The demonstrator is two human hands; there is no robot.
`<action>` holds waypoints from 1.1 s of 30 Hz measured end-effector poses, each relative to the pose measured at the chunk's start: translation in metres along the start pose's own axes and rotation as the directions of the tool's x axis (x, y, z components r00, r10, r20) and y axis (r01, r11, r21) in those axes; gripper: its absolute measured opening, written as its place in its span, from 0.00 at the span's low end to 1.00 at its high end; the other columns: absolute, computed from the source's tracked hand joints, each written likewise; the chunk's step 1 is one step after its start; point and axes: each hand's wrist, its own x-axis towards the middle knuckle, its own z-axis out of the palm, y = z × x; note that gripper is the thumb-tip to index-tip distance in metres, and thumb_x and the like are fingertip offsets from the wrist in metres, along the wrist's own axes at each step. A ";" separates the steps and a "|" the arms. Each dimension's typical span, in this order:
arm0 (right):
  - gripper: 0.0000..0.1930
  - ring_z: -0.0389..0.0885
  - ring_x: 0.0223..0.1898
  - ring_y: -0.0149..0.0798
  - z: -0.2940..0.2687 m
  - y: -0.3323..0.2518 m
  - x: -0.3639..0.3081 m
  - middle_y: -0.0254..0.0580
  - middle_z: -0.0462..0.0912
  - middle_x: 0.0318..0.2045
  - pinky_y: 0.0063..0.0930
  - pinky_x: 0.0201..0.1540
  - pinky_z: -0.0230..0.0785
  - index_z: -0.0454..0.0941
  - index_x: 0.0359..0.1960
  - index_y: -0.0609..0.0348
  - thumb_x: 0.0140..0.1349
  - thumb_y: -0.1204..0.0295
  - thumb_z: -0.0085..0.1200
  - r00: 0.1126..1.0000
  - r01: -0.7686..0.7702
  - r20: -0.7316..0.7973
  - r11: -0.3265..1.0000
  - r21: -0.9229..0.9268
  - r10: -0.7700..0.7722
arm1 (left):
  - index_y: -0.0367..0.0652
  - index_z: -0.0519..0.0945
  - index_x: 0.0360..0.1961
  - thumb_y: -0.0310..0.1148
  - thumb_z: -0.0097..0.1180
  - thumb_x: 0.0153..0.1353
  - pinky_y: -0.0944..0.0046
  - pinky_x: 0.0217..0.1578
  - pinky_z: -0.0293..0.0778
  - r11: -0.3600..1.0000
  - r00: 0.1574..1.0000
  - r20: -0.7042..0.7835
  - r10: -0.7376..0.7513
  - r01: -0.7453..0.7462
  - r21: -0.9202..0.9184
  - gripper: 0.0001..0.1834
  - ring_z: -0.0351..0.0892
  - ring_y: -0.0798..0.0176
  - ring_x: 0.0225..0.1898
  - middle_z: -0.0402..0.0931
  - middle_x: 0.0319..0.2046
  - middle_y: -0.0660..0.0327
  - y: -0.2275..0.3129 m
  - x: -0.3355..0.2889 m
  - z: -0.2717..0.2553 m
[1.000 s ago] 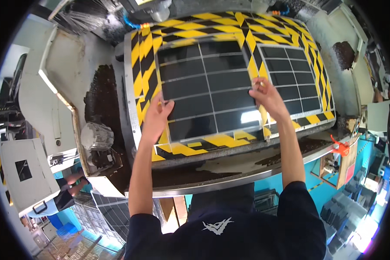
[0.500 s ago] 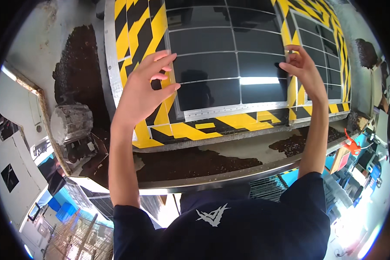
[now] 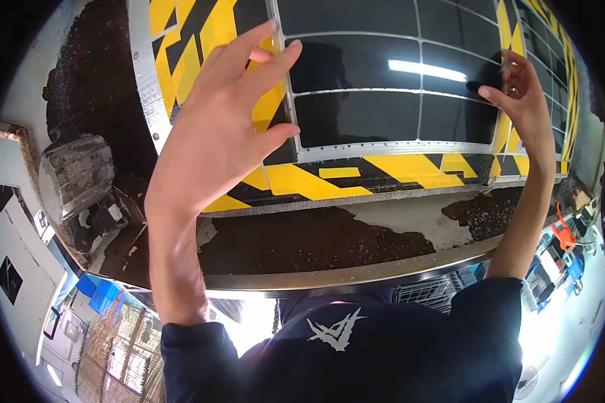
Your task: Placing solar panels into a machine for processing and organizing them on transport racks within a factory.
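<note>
The black panel (image 3: 356, 64), a dark sheet split into rectangles by pale lines, lies flat on the bench (image 3: 143, 77) in front of you, between your two hands, with its far end beyond the top of the view. Your left hand (image 3: 225, 127) is over the panel's left edge, back of the hand up, its fingers spread and the thumb held well apart from them. The tips of the forefinger, middle finger and thumb reach to that edge or just over it, but you cannot tell from this angle whether they touch. Your right hand (image 3: 523, 101) is at the panel's right edge, its fingers bent and the thumb pointing inward over the dark surface; a gap shows between thumb and forefinger, and contact there cannot be told either. A bright streak of reflected light crosses the panel near your right thumb. Yellow-and-black striped tape (image 3: 316, 183) runs along the near side and both sides of the panel, and a second panel (image 3: 548, 62) with the same pale lines lies to the right, beyond your right hand. Closer to you, brown residue (image 3: 309, 245) covers much of the trough (image 3: 356, 277).
</note>
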 end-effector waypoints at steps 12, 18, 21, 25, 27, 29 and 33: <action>0.40 0.72 0.43 0.26 -0.004 0.017 0.003 0.31 0.74 0.41 0.18 0.50 0.65 0.68 0.65 0.67 0.54 0.62 0.74 0.999 -0.015 -0.032 0.964 -0.266 0.007 | 0.55 0.78 0.61 0.35 0.76 0.43 0.53 0.58 0.72 0.957 0.990 0.064 0.129 -0.141 0.252 0.39 0.71 0.54 0.60 0.67 0.66 0.62 -0.004 -0.007 -0.004; 0.45 0.77 0.59 0.39 -0.005 0.022 0.004 0.44 0.79 0.52 0.26 0.66 0.64 0.67 0.67 0.65 0.53 0.51 0.72 0.999 -0.055 -0.023 0.916 -0.397 0.049 | 0.54 0.78 0.61 0.34 0.76 0.43 0.53 0.58 0.72 0.957 0.991 0.099 0.094 -0.118 0.265 0.38 0.71 0.53 0.60 0.67 0.66 0.61 -0.006 -0.016 0.005; 0.45 0.79 0.58 0.40 -0.006 0.028 0.005 0.44 0.80 0.52 0.28 0.65 0.66 0.66 0.67 0.64 0.53 0.51 0.72 0.999 -0.050 -0.038 0.936 -0.349 0.039 | 0.53 0.78 0.60 0.34 0.76 0.43 0.53 0.58 0.72 0.960 0.991 0.106 0.084 -0.109 0.258 0.38 0.71 0.53 0.60 0.67 0.66 0.60 -0.008 -0.019 0.010; 0.44 0.79 0.59 0.41 -0.012 0.043 0.007 0.46 0.80 0.53 0.29 0.65 0.66 0.66 0.66 0.64 0.54 0.51 0.72 1.000 -0.005 -0.018 0.921 -0.389 -0.002 | 0.53 0.78 0.60 0.33 0.75 0.43 0.53 0.58 0.72 0.964 0.992 0.108 0.071 -0.096 0.247 0.38 0.71 0.53 0.60 0.67 0.65 0.60 -0.010 -0.023 0.017; 0.44 0.78 0.60 0.42 -0.010 0.039 0.007 0.46 0.80 0.53 0.29 0.65 0.66 0.67 0.66 0.64 0.54 0.52 0.72 1.000 0.002 -0.008 0.923 -0.385 -0.005 | 0.52 0.78 0.60 0.33 0.75 0.43 0.53 0.58 0.72 0.966 0.992 0.108 0.059 -0.084 0.246 0.38 0.71 0.52 0.60 0.67 0.65 0.60 -0.011 -0.026 0.018; 0.44 0.78 0.60 0.42 -0.006 0.035 0.005 0.48 0.80 0.54 0.30 0.66 0.66 0.67 0.66 0.64 0.55 0.52 0.72 0.999 -0.014 -0.052 0.911 -0.413 -0.008 | 0.52 0.78 0.60 0.33 0.75 0.43 0.53 0.58 0.72 0.967 0.993 0.111 0.049 -0.075 0.242 0.37 0.71 0.52 0.60 0.67 0.65 0.59 -0.012 -0.028 0.022; 0.46 0.76 0.63 0.46 -0.006 0.039 0.004 0.52 0.78 0.57 0.33 0.68 0.63 0.66 0.67 0.64 0.54 0.47 0.70 0.998 -0.013 -0.057 0.877 -0.480 -0.016 | 0.51 0.78 0.59 0.32 0.75 0.43 0.53 0.58 0.72 0.970 0.992 0.120 0.028 -0.056 0.236 0.37 0.71 0.52 0.60 0.67 0.65 0.59 -0.014 -0.031 0.029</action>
